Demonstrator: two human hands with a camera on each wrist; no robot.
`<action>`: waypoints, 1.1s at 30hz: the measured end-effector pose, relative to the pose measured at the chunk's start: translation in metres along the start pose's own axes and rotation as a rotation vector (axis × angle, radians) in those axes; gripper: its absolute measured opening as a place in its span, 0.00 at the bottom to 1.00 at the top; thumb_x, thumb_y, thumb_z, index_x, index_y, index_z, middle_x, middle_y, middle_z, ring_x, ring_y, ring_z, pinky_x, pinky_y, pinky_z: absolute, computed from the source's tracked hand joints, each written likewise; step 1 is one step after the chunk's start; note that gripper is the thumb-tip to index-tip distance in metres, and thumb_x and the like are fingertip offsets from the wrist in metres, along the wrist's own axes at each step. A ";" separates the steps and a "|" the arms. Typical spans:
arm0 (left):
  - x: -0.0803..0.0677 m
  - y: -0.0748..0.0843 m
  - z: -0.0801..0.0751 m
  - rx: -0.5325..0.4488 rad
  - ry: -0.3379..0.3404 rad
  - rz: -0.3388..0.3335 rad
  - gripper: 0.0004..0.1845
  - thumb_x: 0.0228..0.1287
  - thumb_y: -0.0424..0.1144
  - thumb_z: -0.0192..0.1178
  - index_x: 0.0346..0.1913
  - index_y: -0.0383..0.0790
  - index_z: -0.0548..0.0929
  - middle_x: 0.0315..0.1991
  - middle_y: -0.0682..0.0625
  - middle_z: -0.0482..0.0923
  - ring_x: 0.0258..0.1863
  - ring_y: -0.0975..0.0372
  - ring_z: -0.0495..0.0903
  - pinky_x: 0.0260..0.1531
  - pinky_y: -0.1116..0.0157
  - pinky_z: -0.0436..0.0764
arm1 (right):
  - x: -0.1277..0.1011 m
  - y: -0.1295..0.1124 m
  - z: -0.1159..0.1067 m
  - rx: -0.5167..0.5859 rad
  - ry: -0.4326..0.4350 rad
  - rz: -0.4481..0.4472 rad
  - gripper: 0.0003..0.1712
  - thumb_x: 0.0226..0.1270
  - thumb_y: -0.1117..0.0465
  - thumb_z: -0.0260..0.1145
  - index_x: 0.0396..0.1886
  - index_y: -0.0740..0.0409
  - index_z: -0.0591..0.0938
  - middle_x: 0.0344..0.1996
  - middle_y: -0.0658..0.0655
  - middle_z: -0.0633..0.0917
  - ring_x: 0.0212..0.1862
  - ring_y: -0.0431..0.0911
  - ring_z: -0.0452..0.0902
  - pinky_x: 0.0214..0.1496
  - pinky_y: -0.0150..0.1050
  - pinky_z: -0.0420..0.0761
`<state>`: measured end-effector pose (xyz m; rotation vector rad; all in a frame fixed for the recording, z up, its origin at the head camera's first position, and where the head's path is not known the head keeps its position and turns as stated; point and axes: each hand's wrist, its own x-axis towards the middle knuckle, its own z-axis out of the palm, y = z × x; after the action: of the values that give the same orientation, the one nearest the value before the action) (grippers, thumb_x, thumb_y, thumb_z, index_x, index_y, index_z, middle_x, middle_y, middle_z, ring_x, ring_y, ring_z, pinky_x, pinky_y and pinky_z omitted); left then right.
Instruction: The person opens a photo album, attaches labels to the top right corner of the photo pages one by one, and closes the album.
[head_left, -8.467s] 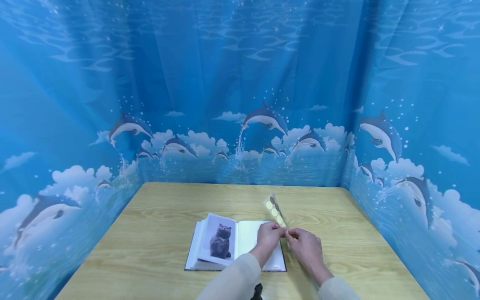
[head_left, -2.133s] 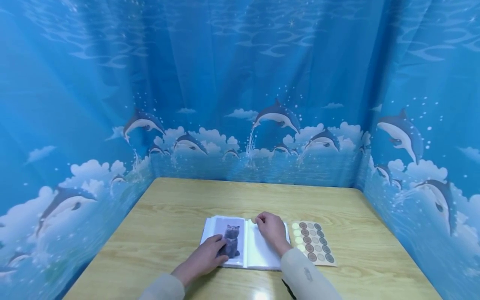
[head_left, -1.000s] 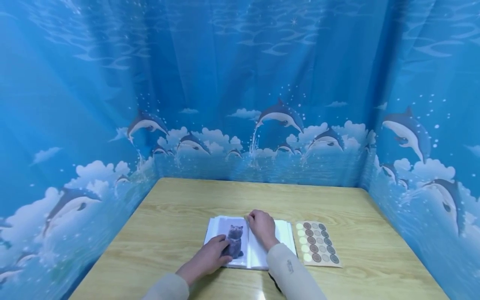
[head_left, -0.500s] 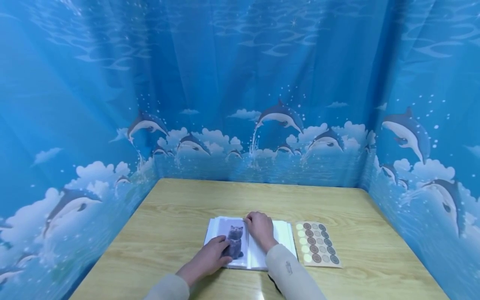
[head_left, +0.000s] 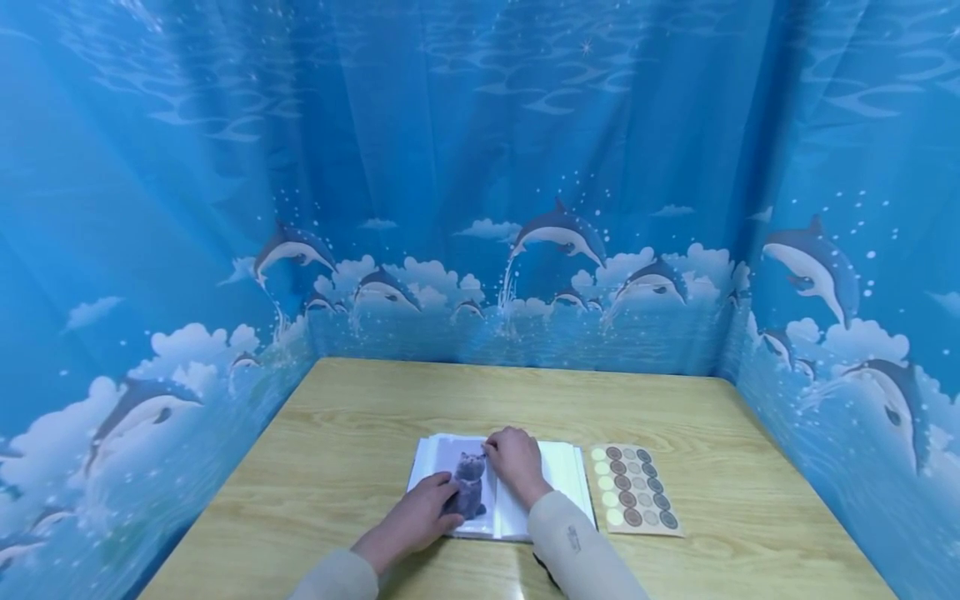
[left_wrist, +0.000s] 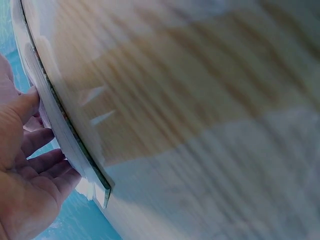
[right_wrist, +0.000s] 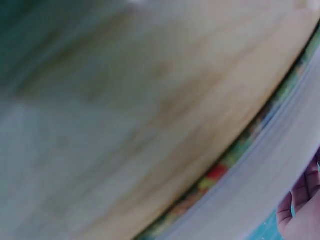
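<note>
An album (head_left: 572,479) lies open on the wooden table, its left page showing a photo (head_left: 470,487) of a grey cat. My left hand (head_left: 420,510) rests on that page's lower left, fingers loosely extended over the photo's edge. In the left wrist view, the left hand's fingers (left_wrist: 45,162) touch the album's page edges. At the photo's upper right corner, my right hand (head_left: 517,458) has its thumb and index finger pinched together against the page; the small round sticker there is mostly hidden. The right wrist view catches only part of the right hand (right_wrist: 305,210).
A sheet of round stickers (head_left: 637,487) in cream, brown and grey lies right of the album. The wooden table (head_left: 360,417) runs back to a blue dolphin curtain (head_left: 480,167), which also hangs along both sides.
Earlier, both hands peeled at the raised sticker sheet; now it lies flat on the right. My left hand settled on the photo page. The right hand moved left and slightly down to the photo's corner.
</note>
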<state>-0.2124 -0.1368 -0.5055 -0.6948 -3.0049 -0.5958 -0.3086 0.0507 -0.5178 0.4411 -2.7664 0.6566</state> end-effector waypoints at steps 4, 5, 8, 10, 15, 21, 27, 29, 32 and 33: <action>0.000 0.001 0.000 0.005 0.003 0.000 0.30 0.63 0.46 0.67 0.61 0.29 0.77 0.62 0.31 0.72 0.60 0.41 0.73 0.61 0.46 0.73 | -0.001 -0.001 -0.001 -0.006 -0.013 -0.003 0.06 0.64 0.56 0.70 0.34 0.52 0.90 0.32 0.51 0.87 0.37 0.49 0.81 0.41 0.47 0.80; 0.000 0.001 -0.001 0.006 0.002 0.000 0.30 0.63 0.46 0.67 0.61 0.29 0.77 0.62 0.31 0.72 0.60 0.41 0.73 0.61 0.46 0.73 | -0.001 -0.001 -0.001 -0.007 -0.019 -0.007 0.06 0.64 0.56 0.70 0.34 0.52 0.90 0.32 0.52 0.87 0.37 0.49 0.81 0.41 0.47 0.79; -0.001 0.001 -0.001 0.008 0.003 0.001 0.30 0.63 0.46 0.67 0.61 0.28 0.77 0.62 0.31 0.72 0.60 0.41 0.73 0.61 0.46 0.72 | -0.001 -0.002 -0.003 -0.025 -0.034 -0.033 0.06 0.63 0.57 0.70 0.35 0.52 0.90 0.32 0.52 0.86 0.38 0.50 0.80 0.42 0.48 0.79; -0.001 0.001 -0.001 0.006 0.007 0.005 0.30 0.63 0.46 0.67 0.60 0.28 0.77 0.62 0.31 0.72 0.60 0.41 0.73 0.61 0.45 0.72 | -0.002 -0.001 -0.004 -0.051 -0.046 -0.063 0.06 0.63 0.58 0.69 0.36 0.52 0.90 0.33 0.54 0.85 0.39 0.51 0.80 0.42 0.49 0.79; -0.002 0.001 0.000 0.012 0.025 0.029 0.30 0.63 0.45 0.67 0.60 0.27 0.77 0.61 0.30 0.73 0.59 0.40 0.74 0.60 0.45 0.73 | -0.006 0.001 -0.006 -0.128 -0.086 -0.142 0.11 0.63 0.62 0.65 0.43 0.53 0.89 0.39 0.56 0.84 0.44 0.52 0.79 0.47 0.51 0.80; -0.002 0.000 0.000 0.012 0.035 0.036 0.29 0.62 0.45 0.68 0.59 0.26 0.77 0.60 0.30 0.73 0.59 0.40 0.74 0.60 0.45 0.73 | -0.011 0.004 -0.007 -0.173 -0.130 -0.210 0.15 0.68 0.59 0.62 0.50 0.54 0.87 0.47 0.56 0.83 0.49 0.52 0.78 0.52 0.51 0.78; -0.001 -0.001 0.003 0.012 0.033 0.026 0.29 0.63 0.45 0.67 0.59 0.27 0.78 0.61 0.31 0.73 0.59 0.40 0.73 0.60 0.45 0.73 | -0.014 0.007 -0.008 -0.236 -0.154 -0.278 0.18 0.69 0.56 0.63 0.56 0.54 0.84 0.54 0.54 0.82 0.55 0.51 0.76 0.58 0.50 0.76; -0.001 -0.001 0.004 0.012 0.029 0.021 0.29 0.63 0.45 0.67 0.59 0.27 0.78 0.61 0.31 0.73 0.60 0.41 0.73 0.60 0.45 0.73 | -0.014 0.007 -0.008 -0.256 -0.157 -0.298 0.19 0.70 0.55 0.63 0.57 0.54 0.84 0.55 0.54 0.81 0.56 0.50 0.76 0.59 0.50 0.76; -0.001 -0.001 0.004 0.014 0.022 0.016 0.29 0.63 0.46 0.67 0.60 0.28 0.78 0.61 0.31 0.72 0.60 0.41 0.73 0.61 0.46 0.73 | -0.015 0.007 -0.008 -0.270 -0.169 -0.302 0.20 0.71 0.53 0.61 0.58 0.55 0.83 0.57 0.54 0.80 0.58 0.50 0.75 0.61 0.50 0.75; -0.001 0.000 0.004 0.012 0.020 0.016 0.29 0.63 0.46 0.67 0.60 0.28 0.77 0.61 0.31 0.72 0.60 0.41 0.73 0.61 0.45 0.72 | -0.016 0.006 -0.009 -0.274 -0.174 -0.299 0.21 0.72 0.52 0.61 0.59 0.54 0.82 0.58 0.54 0.80 0.58 0.51 0.75 0.61 0.50 0.74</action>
<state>-0.2114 -0.1363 -0.5092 -0.7068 -2.9792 -0.5799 -0.2948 0.0637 -0.5178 0.8606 -2.8064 0.1726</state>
